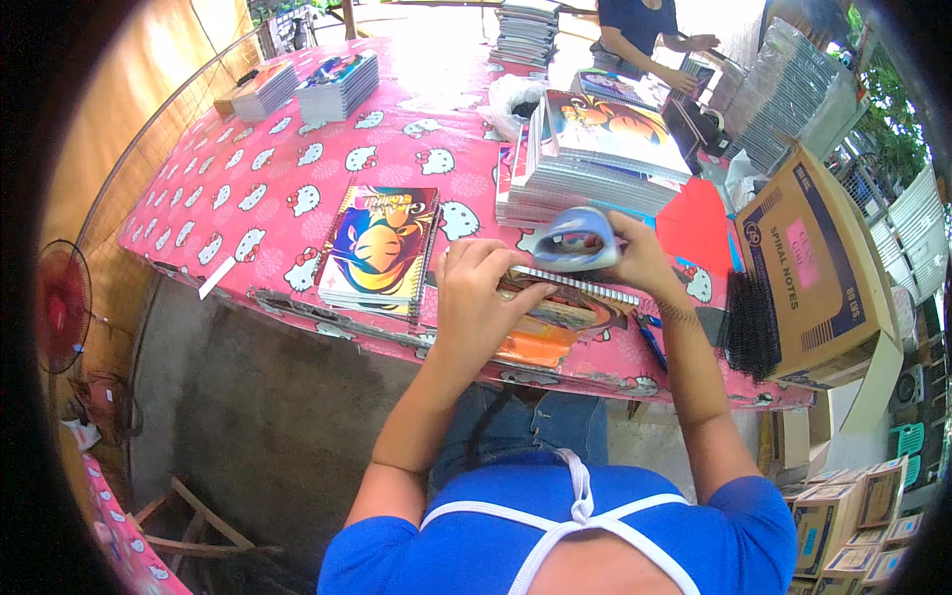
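Observation:
My left hand (pixel 481 302) is closed on a spiral notebook (pixel 570 309) held on edge at the table's front, its thumb over the near cover and its fingers behind. A white punched edge runs along the notebook's top. My right hand (pixel 640 263) is closed around a glossy bluish-white loop (pixel 575 241) above the notebook; whether it is a curled cover or a roll, I cannot tell. A thin dark wire coil (pixel 674 313) sticks out by the right wrist. An orange piece (pixel 535 342) shows below the notebook. Left of my hand lies a stack of bound notebooks (pixel 379 248).
A tall notebook pile (pixel 605 149) stands behind my hands. Blue-handled pliers (pixel 651 342), black wire coils (pixel 754 322) and a cardboard box (pixel 818 268) are at the right. A red heart-shaped piece (pixel 694 226) lies nearby. Another person (pixel 645 40) works across the pink-covered table (pixel 416 119).

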A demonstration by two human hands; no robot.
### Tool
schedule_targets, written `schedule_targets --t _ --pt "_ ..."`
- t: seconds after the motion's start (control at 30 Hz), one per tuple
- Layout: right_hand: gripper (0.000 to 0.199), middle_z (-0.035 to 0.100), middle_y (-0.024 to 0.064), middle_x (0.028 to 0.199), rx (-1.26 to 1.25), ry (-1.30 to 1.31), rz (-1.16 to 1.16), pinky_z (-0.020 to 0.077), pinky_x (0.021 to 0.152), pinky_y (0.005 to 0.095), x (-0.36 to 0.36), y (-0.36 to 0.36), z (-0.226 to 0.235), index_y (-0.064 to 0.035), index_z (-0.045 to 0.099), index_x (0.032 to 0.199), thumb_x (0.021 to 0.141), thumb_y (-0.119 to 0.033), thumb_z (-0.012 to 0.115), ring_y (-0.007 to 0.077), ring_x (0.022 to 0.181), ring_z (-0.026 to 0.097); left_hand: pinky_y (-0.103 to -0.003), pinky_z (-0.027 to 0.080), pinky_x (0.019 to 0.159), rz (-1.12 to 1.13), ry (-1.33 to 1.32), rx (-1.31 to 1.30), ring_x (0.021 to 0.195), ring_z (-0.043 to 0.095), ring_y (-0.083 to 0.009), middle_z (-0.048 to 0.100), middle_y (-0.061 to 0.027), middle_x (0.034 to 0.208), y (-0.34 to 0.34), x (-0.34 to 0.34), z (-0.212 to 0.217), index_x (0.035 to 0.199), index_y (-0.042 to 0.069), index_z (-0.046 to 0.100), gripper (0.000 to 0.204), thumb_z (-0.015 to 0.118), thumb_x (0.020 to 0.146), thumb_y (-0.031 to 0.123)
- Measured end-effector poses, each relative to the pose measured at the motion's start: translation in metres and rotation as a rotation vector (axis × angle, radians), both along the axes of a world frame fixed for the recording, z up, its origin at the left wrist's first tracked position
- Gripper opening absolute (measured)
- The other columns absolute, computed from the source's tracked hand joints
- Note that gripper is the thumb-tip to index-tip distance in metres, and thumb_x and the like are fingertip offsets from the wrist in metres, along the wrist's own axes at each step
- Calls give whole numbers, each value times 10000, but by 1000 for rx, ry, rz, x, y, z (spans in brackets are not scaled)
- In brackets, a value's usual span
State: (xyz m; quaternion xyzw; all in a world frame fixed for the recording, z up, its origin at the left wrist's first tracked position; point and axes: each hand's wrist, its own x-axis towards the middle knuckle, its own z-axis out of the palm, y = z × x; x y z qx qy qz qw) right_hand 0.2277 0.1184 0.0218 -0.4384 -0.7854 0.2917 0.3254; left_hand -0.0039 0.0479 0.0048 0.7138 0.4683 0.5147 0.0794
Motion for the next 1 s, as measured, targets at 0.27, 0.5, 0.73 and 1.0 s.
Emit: schedule_targets --t 0.27,0.5,0.73,1.0 --pt "481 655 86 950 -183 247 154 512 778 325 -13 12 -16 -30 590 1089 636 -16 752 180 929 622 -336 485 805 56 -161 -47 990 546 -223 513 -114 1127 4 -18 -11 1014 48 604 506 868 596 158" --pt "440 670 83 896 9 -92 73 518 760 334 -36 26 10 -16 623 1049 621 -18 727 184 843 634 -256 497 786 -266 -932 -75 891 599 -126 591 -66 965 6 -19 -19 1157 -11 529 443 708 757 -79" --pt "415 643 50 866 -41 -11 100 480 697 269 -58 26 -1 -28 615 1027 621 19 687 115 754 581 -249 504 789 -428 -1127 -321 865 628 -123 679 -95 960 16 -49 -47 1059 -39 652 214 650 847 -7" --pt "440 654 100 884 288 -487 -111 486 688 420 -36 28 -31 -84 590 1093 677 -146 720 285 824 642 -250 485 807 -513 -1160 -377 869 619 -131 686 -91 930 20 -60 -54 1025 -35 677 195 674 843 35"
